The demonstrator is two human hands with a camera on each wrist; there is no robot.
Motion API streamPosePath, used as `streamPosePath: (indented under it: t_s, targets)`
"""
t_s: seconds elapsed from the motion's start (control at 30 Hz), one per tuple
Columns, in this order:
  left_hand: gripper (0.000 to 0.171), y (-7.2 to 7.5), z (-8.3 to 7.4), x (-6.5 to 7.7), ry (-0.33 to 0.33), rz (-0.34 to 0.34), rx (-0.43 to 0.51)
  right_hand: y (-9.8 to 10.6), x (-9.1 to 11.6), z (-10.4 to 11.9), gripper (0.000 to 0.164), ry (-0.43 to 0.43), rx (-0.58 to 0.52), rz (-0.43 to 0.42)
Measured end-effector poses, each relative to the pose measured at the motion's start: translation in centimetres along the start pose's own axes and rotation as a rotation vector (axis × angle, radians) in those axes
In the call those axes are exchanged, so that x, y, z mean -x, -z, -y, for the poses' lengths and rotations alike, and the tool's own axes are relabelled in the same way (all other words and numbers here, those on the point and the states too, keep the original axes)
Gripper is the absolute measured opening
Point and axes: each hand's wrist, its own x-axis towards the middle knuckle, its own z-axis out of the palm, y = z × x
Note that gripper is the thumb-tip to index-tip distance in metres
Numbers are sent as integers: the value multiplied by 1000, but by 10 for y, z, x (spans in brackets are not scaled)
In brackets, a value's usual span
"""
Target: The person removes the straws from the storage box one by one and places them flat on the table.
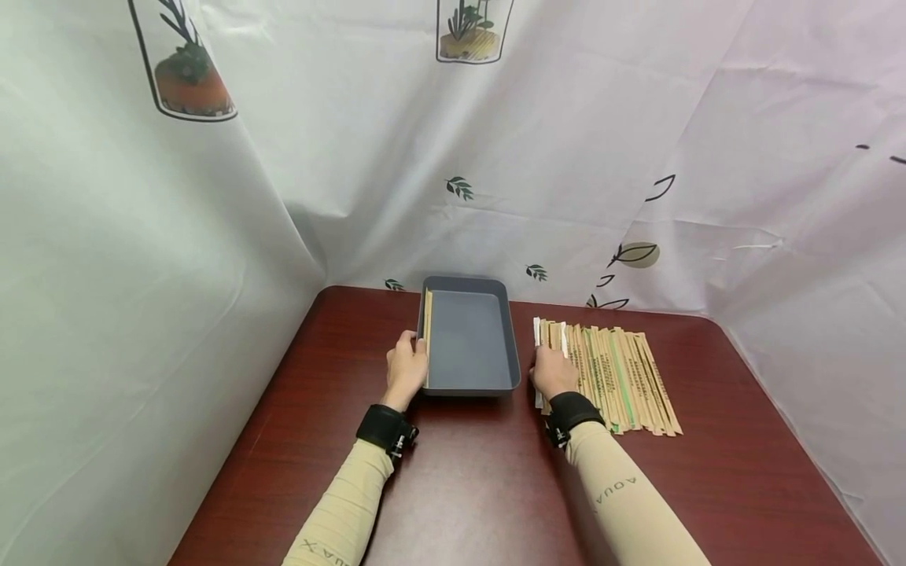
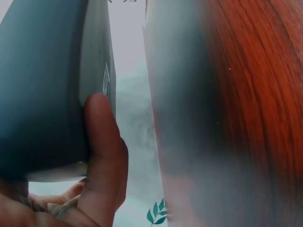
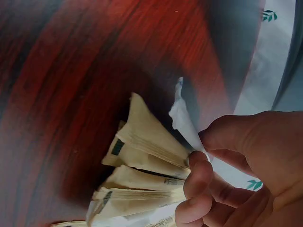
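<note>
A dark grey rectangular tray (image 1: 470, 338) stands at the back middle of the table, with a slim tan paper-wrapped stick (image 1: 428, 318) lying along its left inner wall. My left hand (image 1: 406, 368) grips the tray's left side near the front corner; in the left wrist view a finger (image 2: 102, 127) lies against the outer wall. To the right of the tray, my right hand (image 1: 554, 372) pinches a white paper-wrapped stick (image 3: 185, 125) between thumb and finger. It is at the left end of a row of tan paper-wrapped sticks (image 1: 623, 377), a few marked green.
The dark red wooden table (image 1: 460, 479) reaches back to a white patterned curtain (image 1: 396, 157), which also hangs along both sides. A second white wrapped stick (image 1: 564, 336) lies within the row, partly hidden by my right hand.
</note>
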Motion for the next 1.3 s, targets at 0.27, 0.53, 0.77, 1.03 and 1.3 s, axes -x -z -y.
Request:
streamPosePath:
  t_s: [0.27,0.53,0.77,1.03,1.3]
  targets:
    - [34,-1,2,0,-6,0,0,-2,-1,-3,5,-17,6,12]
    - [35,-1,1,-1,-6,6,4,0,0,-3,4,-12,2,2]
    - [35,-1,1,0,-7,19,2,3,-5,-6,6,-1,-23,-9]
    - [36,-3,3,1,-12,32,2,28,-14,12,16,28,-70,-63]
    - [36,-5,3,0,-12,37,8,47,-17,67,10,131,-60,-155]
